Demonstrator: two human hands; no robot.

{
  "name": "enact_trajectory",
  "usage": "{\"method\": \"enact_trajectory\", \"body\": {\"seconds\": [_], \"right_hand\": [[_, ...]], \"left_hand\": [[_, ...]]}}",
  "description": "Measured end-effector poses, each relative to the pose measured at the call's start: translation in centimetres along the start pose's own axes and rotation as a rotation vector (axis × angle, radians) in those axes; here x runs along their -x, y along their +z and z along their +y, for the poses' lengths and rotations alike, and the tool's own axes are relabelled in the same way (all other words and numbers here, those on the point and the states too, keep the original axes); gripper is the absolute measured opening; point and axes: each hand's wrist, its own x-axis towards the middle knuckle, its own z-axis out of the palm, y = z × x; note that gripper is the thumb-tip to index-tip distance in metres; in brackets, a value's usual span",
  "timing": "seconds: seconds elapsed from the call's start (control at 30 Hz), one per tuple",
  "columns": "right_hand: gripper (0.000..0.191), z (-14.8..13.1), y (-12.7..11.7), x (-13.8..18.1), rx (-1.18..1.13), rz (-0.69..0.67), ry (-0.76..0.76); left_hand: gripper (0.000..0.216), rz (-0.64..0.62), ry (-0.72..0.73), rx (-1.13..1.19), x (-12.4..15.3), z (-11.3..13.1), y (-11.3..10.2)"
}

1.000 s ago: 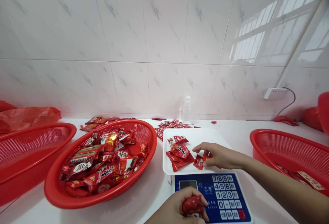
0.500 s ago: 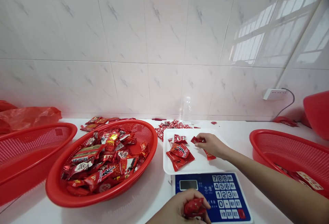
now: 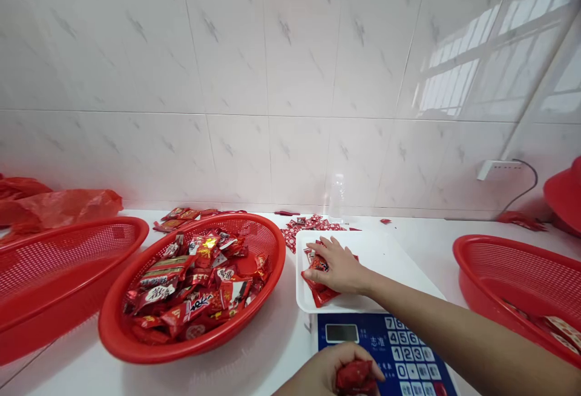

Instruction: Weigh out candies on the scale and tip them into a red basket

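Note:
My right hand [image 3: 341, 267] lies over a small pile of red snack packets [image 3: 323, 295] on the white tray [image 3: 376, 244] of a weighing scale. Its fingers are spread and touch the packets, hiding part of the pile. Low in the view, my left hand [image 3: 324, 369] is closed around red snack packets [image 3: 354, 375], in front of the scale's blue keypad [image 3: 379, 356]. Left of the scale, a red plastic basket [image 3: 109, 323] holds many similar packets [image 3: 197, 293].
Another red basket [image 3: 113, 232] stands at the far left beside red plastic bags [image 3: 72, 205]. At the right is a red basket [image 3: 472, 257] with a few packets inside. Loose packets [image 3: 313, 223] lie behind the tray, near the tiled wall [image 3: 299, 160]. A power socket [image 3: 499, 169] has a cable.
My right hand has moved left across the tray onto the pile, its fingers spreading. The small packets it was at are no longer visible apart. My left hand keeps its packets. The view has shifted slightly.

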Motion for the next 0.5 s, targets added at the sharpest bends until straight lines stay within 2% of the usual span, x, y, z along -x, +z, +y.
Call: {"method": "enact_trajectory", "body": {"seconds": [0.2,0.33,0.5], "right_hand": [[0.083,-0.7,0.7,-1.1,0.083,-0.056,-0.063],[0.061,-0.6,0.4,-1.4,0.095,-0.002,-0.107],[0.026,0.0,0.7,-2.3,0.051,0.101,-0.12]], "left_hand": [[0.05,0.007,0.022,0.009,0.1,-0.9,-0.4],[0.046,0.002,0.066,-0.047,0.0,-1.4,-0.5],[0.044,0.012,0.045,-0.049,0.3,-0.6,0.0]]}}
